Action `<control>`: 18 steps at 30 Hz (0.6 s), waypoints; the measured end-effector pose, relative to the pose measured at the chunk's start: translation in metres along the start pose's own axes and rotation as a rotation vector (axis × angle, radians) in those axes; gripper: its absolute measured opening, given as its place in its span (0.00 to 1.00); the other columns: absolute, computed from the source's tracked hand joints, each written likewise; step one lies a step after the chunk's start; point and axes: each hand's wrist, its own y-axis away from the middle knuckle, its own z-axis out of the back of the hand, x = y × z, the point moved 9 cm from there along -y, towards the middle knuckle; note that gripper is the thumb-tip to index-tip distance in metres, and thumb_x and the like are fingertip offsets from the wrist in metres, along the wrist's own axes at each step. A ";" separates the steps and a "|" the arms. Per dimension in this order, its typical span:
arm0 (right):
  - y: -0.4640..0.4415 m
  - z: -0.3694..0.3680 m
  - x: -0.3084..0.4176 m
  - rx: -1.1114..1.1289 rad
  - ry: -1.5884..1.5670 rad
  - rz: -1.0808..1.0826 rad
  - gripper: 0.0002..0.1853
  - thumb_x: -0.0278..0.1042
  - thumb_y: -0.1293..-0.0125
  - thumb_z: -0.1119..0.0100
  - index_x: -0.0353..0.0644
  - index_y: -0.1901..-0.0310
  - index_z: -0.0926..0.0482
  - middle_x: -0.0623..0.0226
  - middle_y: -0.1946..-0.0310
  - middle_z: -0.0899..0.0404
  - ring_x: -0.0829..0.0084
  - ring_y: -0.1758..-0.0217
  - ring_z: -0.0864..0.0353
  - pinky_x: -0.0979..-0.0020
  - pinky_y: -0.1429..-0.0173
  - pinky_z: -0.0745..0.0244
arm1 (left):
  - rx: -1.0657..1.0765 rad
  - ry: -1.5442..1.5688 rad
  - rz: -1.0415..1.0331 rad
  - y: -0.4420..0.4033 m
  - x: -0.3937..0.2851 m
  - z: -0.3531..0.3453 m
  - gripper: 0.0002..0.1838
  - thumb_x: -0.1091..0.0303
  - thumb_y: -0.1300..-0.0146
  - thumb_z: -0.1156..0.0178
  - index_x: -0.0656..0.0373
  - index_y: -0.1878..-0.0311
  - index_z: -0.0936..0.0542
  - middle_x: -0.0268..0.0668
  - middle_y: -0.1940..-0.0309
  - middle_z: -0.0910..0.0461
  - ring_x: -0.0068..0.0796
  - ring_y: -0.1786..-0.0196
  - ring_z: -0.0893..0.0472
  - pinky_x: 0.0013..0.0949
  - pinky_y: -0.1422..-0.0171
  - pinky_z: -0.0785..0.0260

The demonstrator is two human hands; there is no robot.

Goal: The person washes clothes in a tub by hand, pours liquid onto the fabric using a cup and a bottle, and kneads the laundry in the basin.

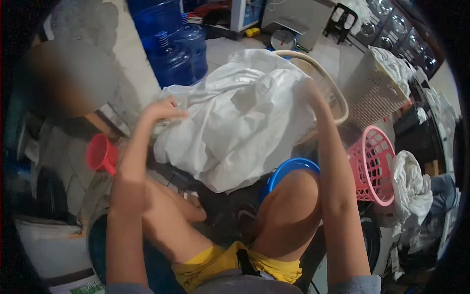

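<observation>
A large white cloth [240, 117], looking like a sheet, lies bunched and draped between my two hands, its lower edge hanging in front of my knees. My left hand [165, 110] is at the cloth's left side with fingers stretched toward it and apart. At the cloth's upper right edge is my right hand [310, 90], touching or very near it; its fingers are blurred and partly hidden. Behind the cloth stands a beige-rimmed basket [338, 95], partly covered by it. A blue basin [289, 166] sits below, near my right knee.
A red dipper [102, 153] is at left, a pink laundry basket [373, 166] at right. Blue water jugs [171, 61] stand at the back left. A woven hamper [377, 93] with white cloth is at back right, near a scale [284, 40] and front-loading machines [396, 24].
</observation>
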 end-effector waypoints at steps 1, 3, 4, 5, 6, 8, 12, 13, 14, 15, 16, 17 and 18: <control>0.008 0.003 0.013 0.066 0.161 0.001 0.10 0.34 0.46 0.37 0.34 0.71 0.18 0.68 0.78 0.20 0.76 0.74 0.25 0.67 0.67 0.27 | -0.043 -0.148 -0.108 -0.016 0.019 -0.032 0.45 0.35 0.57 0.31 0.60 0.42 0.26 0.52 0.51 0.21 0.44 0.51 0.20 0.39 0.45 0.28; 0.025 0.014 0.041 0.155 0.116 0.039 0.14 0.32 0.52 0.40 0.33 0.65 0.18 0.50 0.70 0.18 0.57 0.67 0.16 0.60 0.58 0.21 | 0.011 -0.237 -0.265 0.005 0.013 -0.065 0.46 0.37 0.53 0.33 0.64 0.39 0.28 0.59 0.46 0.24 0.50 0.45 0.22 0.40 0.39 0.32; 0.029 0.030 0.051 0.081 0.208 0.057 0.14 0.32 0.52 0.39 0.34 0.64 0.18 0.51 0.69 0.18 0.56 0.65 0.16 0.61 0.56 0.21 | 0.043 -0.165 -0.289 0.005 0.010 -0.073 0.42 0.39 0.49 0.36 0.65 0.40 0.27 0.60 0.46 0.24 0.50 0.45 0.23 0.40 0.38 0.33; 0.034 0.046 0.062 0.007 0.299 0.071 0.14 0.33 0.52 0.37 0.35 0.64 0.18 0.52 0.69 0.17 0.56 0.64 0.16 0.61 0.54 0.21 | 0.078 -0.092 -0.311 0.005 0.008 -0.083 0.38 0.42 0.45 0.39 0.67 0.42 0.26 0.60 0.46 0.25 0.50 0.44 0.23 0.41 0.37 0.34; 0.044 0.061 0.079 -0.051 0.304 0.114 0.18 0.35 0.53 0.34 0.38 0.59 0.19 0.50 0.64 0.18 0.55 0.59 0.17 0.60 0.51 0.22 | 0.047 -0.010 -0.312 -0.040 0.032 -0.103 0.34 0.46 0.42 0.42 0.69 0.44 0.25 0.59 0.47 0.24 0.49 0.44 0.23 0.42 0.37 0.33; 0.068 0.080 0.117 -0.167 0.321 0.198 0.28 0.39 0.56 0.28 0.44 0.50 0.21 0.48 0.53 0.20 0.54 0.50 0.19 0.59 0.45 0.24 | -0.067 0.349 -0.173 -0.066 0.028 -0.073 0.24 0.57 0.38 0.51 0.69 0.49 0.22 0.52 0.52 0.21 0.45 0.48 0.21 0.44 0.43 0.29; 0.116 0.002 0.180 0.264 0.206 0.577 0.48 0.49 0.62 0.23 0.50 0.36 0.35 0.49 0.39 0.35 0.51 0.38 0.30 0.53 0.40 0.31 | -0.142 1.451 -0.153 -0.022 -0.062 0.015 0.17 0.65 0.37 0.57 0.66 0.61 0.20 0.42 0.63 0.19 0.36 0.59 0.18 0.43 0.54 0.24; 0.117 -0.041 0.170 0.547 0.300 0.494 0.54 0.51 0.65 0.20 0.59 0.33 0.41 0.45 0.34 0.43 0.44 0.36 0.33 0.47 0.38 0.32 | -0.187 1.532 -0.226 -0.019 -0.069 0.030 0.16 0.65 0.37 0.57 0.64 0.63 0.21 0.42 0.63 0.19 0.35 0.61 0.18 0.41 0.53 0.24; 0.116 -0.085 0.155 0.636 0.407 0.575 0.54 0.51 0.65 0.20 0.59 0.33 0.41 0.47 0.36 0.41 0.44 0.36 0.33 0.46 0.39 0.31 | -0.214 1.615 -0.206 0.008 -0.082 0.043 0.15 0.67 0.38 0.56 0.64 0.63 0.22 0.42 0.63 0.19 0.35 0.61 0.18 0.41 0.53 0.24; 0.111 -0.136 0.131 0.720 0.517 0.650 0.54 0.52 0.65 0.20 0.59 0.33 0.40 0.50 0.37 0.38 0.43 0.37 0.32 0.45 0.40 0.30 | -0.237 1.697 -0.191 0.034 -0.094 0.058 0.13 0.68 0.38 0.56 0.63 0.64 0.22 0.42 0.63 0.19 0.34 0.62 0.18 0.40 0.53 0.24; 0.104 -0.177 0.106 0.765 0.616 0.661 0.49 0.51 0.63 0.22 0.56 0.35 0.36 0.51 0.38 0.35 0.44 0.38 0.31 0.47 0.40 0.29 | -0.151 1.689 -0.266 0.042 -0.099 0.069 0.12 0.69 0.38 0.55 0.63 0.61 0.23 0.43 0.62 0.20 0.35 0.61 0.18 0.39 0.53 0.24; 0.096 -0.200 0.088 0.763 0.616 0.664 0.43 0.49 0.60 0.24 0.53 0.38 0.33 0.51 0.40 0.32 0.46 0.39 0.29 0.49 0.41 0.29 | -0.168 1.671 -0.311 0.044 -0.094 0.076 0.13 0.67 0.37 0.55 0.64 0.60 0.23 0.43 0.61 0.19 0.35 0.59 0.18 0.39 0.51 0.24; 0.089 -0.221 0.071 0.761 0.616 0.667 0.38 0.48 0.56 0.27 0.51 0.41 0.29 0.51 0.42 0.28 0.47 0.41 0.27 0.51 0.41 0.28 | -0.184 1.654 -0.351 0.043 -0.087 0.075 0.14 0.66 0.36 0.55 0.64 0.58 0.23 0.43 0.60 0.19 0.35 0.57 0.18 0.39 0.50 0.24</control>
